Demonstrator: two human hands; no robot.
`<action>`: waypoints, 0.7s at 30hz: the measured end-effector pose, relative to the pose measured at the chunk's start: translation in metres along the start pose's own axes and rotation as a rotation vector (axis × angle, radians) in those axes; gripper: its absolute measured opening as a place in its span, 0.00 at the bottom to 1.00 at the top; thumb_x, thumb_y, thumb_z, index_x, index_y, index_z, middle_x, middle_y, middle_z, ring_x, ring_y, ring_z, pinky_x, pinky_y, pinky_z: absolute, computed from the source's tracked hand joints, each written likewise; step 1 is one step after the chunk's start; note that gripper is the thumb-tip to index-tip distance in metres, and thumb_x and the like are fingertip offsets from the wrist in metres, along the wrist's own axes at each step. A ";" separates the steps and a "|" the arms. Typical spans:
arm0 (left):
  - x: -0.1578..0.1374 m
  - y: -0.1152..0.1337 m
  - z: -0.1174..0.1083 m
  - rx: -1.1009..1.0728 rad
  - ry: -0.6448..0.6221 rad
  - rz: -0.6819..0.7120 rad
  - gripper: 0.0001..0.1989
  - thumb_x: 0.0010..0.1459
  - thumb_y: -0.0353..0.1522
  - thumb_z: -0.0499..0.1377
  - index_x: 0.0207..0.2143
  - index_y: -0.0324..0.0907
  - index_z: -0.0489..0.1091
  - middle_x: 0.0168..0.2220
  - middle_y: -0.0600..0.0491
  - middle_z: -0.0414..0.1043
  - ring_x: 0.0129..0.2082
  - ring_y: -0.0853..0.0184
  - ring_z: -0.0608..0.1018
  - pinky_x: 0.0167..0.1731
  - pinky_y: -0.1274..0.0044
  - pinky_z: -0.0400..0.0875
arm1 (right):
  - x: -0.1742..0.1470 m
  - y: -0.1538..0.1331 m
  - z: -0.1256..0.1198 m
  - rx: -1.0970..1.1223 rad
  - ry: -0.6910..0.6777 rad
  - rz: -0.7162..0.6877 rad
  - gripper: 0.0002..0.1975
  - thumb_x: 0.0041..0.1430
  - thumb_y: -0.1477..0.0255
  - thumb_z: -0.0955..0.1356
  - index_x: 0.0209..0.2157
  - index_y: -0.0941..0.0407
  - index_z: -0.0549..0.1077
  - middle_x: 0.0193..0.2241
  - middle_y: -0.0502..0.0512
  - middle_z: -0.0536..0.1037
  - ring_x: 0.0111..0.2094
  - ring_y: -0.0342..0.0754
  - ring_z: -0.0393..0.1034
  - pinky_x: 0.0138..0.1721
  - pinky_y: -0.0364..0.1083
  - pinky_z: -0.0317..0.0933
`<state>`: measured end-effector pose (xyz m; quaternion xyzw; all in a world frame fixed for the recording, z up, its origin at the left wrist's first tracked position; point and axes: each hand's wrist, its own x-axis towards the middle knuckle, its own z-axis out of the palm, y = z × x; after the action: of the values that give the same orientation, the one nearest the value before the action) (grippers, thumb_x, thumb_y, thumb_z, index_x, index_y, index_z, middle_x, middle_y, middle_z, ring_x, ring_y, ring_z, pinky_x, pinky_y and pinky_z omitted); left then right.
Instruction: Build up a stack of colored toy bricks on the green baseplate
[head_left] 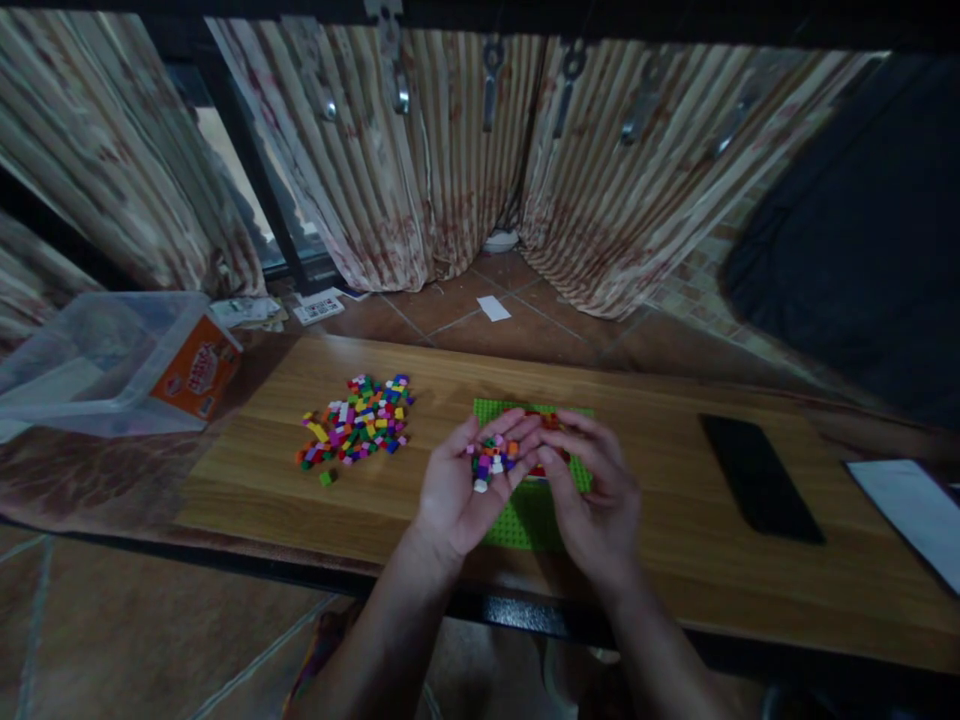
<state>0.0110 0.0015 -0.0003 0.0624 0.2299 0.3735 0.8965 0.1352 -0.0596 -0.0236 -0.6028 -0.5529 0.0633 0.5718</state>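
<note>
My left hand (459,490) is turned palm up and cupped, with a small heap of colourful toy bricks (491,462) lying in it. Close against its fingertips is my right hand (596,485), thumb and fingers drawn together in a pinch; whatever is between them is too small to make out. Both hands hover over a green studded baseplate (517,525) and cover much of it. Red pieces on the plate show partly behind the fingers. To the left, a loose pile of mixed toy bricks (367,418) lies on the wooden table (255,480).
One green brick (326,478) sits apart from the pile. A clear plastic box (112,370) with an orange label stands at the far left. A dark flat phone-like slab (761,478) and a white sheet (911,510) lie on the right. Curtains (420,160) hang behind.
</note>
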 end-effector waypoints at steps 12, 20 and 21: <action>-0.003 -0.004 0.003 -0.018 0.041 -0.107 0.16 0.63 0.33 0.50 0.32 0.33 0.74 0.33 0.46 0.76 0.31 0.71 0.76 0.33 0.82 0.71 | 0.005 -0.009 0.001 -0.211 -0.321 -0.147 0.12 0.63 0.69 0.65 0.45 0.44 0.76 0.57 0.50 0.65 0.58 0.54 0.57 0.58 0.61 0.54; -0.002 -0.006 0.001 -0.081 0.061 -0.120 0.15 0.63 0.31 0.52 0.24 0.36 0.69 0.22 0.54 0.69 0.23 0.74 0.73 0.29 0.81 0.70 | 0.004 -0.007 0.003 -0.171 -0.298 -0.121 0.10 0.63 0.70 0.64 0.41 0.46 0.76 0.54 0.51 0.68 0.56 0.53 0.59 0.55 0.59 0.57; -0.002 -0.007 0.000 -0.081 0.064 -0.115 0.16 0.62 0.31 0.52 0.22 0.37 0.68 0.20 0.55 0.67 0.21 0.74 0.72 0.28 0.81 0.70 | 0.004 -0.007 0.004 -0.167 -0.292 -0.116 0.09 0.63 0.71 0.64 0.41 0.47 0.76 0.54 0.51 0.69 0.56 0.53 0.60 0.55 0.59 0.57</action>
<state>0.0142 -0.0046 -0.0013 0.0008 0.2462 0.3324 0.9104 0.1301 -0.0562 -0.0171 -0.5997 -0.6673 0.0708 0.4360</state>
